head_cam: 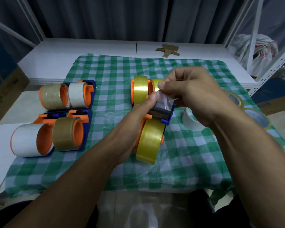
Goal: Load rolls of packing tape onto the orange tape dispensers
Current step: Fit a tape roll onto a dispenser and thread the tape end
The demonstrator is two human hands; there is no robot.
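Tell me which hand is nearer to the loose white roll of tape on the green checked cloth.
Right. The right hand, pinching a tape end, is just above the white roll of tape, partly covering it; the left hand is farther left, holding the orange tape dispenser.

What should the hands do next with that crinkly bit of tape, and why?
Probably pull the loose tape end across the dark roller of the dispenser and stick it down. The yellow roll already sits on the dispenser, and the left hand and right hand both pinch the crinkled end just above the roller, so threading looks like what's left.
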